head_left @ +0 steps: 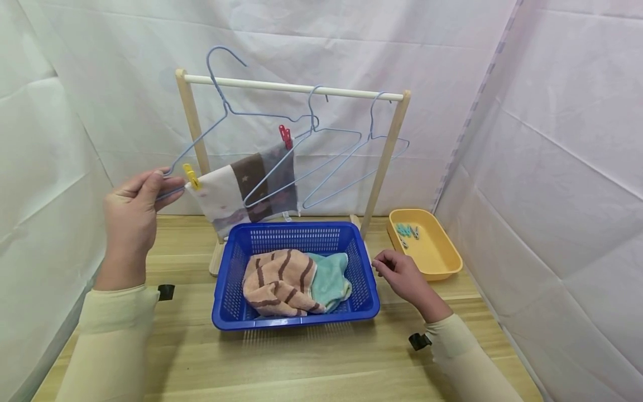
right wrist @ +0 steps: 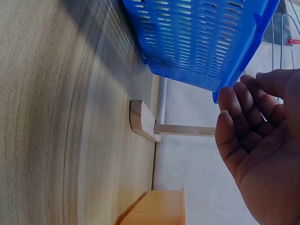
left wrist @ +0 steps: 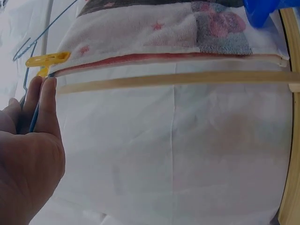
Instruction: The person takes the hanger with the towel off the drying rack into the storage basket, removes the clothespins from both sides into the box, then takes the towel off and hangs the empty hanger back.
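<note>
My left hand (head_left: 138, 204) pinches the lower left corner of a blue wire hanger (head_left: 201, 137), tilted in front of the rack with its hook above the bar. A patterned towel (head_left: 253, 184) hangs from it, held by a yellow clothespin (head_left: 191, 176) near my fingers and a red clothespin (head_left: 285, 137) at the other end. In the left wrist view the hanger wire passes between my fingers, close to the yellow clothespin (left wrist: 47, 60). My right hand (head_left: 404, 279) holds nothing, its fingers loosely curled beside the blue basket (head_left: 296, 324). Inside lie a brown-striped towel (head_left: 281, 279) and a teal towel (head_left: 329, 279).
Two more blue hangers (head_left: 321, 156) hang on the white bar (head_left: 291, 86) of a wooden rack (head_left: 387, 162). A yellow tray (head_left: 432, 245) with several clothespins (head_left: 406, 230) stands at the right. White cloth walls (head_left: 562, 167) surround the table.
</note>
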Available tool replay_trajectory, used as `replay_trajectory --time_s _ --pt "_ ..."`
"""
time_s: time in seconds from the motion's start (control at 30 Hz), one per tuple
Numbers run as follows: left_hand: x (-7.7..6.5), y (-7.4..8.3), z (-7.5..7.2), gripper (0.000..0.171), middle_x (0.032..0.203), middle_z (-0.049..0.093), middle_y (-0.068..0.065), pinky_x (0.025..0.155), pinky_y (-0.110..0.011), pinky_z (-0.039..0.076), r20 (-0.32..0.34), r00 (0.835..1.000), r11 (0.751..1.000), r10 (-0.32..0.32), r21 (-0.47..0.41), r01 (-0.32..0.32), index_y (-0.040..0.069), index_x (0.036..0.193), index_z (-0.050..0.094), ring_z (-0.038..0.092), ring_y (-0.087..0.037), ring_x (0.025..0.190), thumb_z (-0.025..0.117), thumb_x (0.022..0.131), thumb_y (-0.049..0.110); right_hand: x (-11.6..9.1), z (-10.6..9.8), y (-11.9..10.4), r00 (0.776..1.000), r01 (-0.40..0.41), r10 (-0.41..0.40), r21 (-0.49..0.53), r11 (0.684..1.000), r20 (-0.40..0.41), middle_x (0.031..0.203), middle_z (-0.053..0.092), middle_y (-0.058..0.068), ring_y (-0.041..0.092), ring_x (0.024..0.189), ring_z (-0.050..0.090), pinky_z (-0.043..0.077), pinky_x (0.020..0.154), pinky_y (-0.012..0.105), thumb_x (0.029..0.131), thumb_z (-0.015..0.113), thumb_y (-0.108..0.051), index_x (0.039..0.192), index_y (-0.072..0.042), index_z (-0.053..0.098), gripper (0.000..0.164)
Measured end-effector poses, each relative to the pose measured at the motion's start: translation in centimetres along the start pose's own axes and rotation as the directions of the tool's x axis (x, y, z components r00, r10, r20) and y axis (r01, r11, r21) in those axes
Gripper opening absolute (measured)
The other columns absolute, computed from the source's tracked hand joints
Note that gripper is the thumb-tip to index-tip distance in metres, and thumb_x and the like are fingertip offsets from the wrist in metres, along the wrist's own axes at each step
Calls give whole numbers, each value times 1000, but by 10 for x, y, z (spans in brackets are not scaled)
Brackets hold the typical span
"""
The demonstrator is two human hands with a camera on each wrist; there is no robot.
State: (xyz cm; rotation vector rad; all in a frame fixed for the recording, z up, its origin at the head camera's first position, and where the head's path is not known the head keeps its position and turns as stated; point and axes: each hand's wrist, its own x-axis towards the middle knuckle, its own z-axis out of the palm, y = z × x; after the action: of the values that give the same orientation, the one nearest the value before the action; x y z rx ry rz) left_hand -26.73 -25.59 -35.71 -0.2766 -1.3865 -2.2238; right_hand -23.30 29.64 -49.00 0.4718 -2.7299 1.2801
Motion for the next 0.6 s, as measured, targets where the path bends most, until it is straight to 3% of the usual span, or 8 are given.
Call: replay_trajectory --time_s 0.17,0.3,0.43,0.6 --pt "2 8 -14 36 97 82 -22 86 -42 62 12 1000 999 25 -41 -24 -22 125 70 84 -27 91 79 101 4 0 0 0 1000 -4 4 -3 1000 3 97 73 21 25 83 67 58 67 30 113 69 -19 107 -3 75 17" --pt "4 14 -25 36 96 82 -24 84 -43 63 25 1000 995 6 -99 -4 -22 126 69 84 -30 88 79 101 1 0 0 1 1000 -7 7 -3 1000 0 95 73 17 25 82 66 57 67 30 113 69 -18 106 -4 75 16" --pt "3 17 -31 32 95 81 -26 83 -43 63 35 999 989 -13 -149 18 -23 126 69 84 -31 86 76 102 -2 0 1 2 1000 -9 9 0 1000 -3 91 72 11 24 81 65 56 65 29 112 70 -19 104 -6 75 16" --pt "2 19 -35 28 93 81 -26 81 -43 65 22 1000 985 -21 -172 25 -22 122 71 84 -32 85 74 103 -2 0 2 1 1000 -8 8 5 1000 -1 89 72 13 25 79 65 55 65 29 112 71 -19 103 -6 75 17"
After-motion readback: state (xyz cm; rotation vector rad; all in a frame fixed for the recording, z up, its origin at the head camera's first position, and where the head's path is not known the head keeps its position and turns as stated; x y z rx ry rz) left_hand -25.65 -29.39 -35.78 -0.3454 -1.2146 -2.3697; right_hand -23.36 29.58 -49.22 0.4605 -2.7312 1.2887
